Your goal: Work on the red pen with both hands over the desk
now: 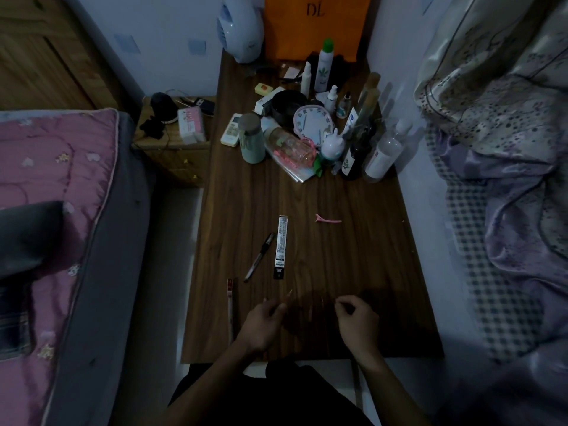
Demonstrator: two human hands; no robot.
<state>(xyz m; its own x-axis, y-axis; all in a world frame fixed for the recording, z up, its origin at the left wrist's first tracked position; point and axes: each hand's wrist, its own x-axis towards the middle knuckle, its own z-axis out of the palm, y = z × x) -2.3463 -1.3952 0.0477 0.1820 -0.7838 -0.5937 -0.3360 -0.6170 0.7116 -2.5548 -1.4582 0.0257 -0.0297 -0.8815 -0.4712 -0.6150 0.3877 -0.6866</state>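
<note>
Pinching a thin refill between curled fingers, the left hand rests low over the near edge of the wooden table, with the refill's tip poking up and away past the fingertips. Across a dark shadowed gap to its right, the right hand sits with fingers curled inward, thumb and forefinger closed on what looks like another thin stick; the light is too dim to make it out clearly.

Just left of the left hand lies a long narrow packet, running along the table edge. Beyond the left hand's fingers, a black pen lies slanted, and beside it, a little to the right, a black-and-white refill pack lies nearly straight. Farther out from the right hand, a pink hair clip lies alone. Well beyond both hands, at the far end of the table, bottles, a pink clock and a green cup stand crowded together.
</note>
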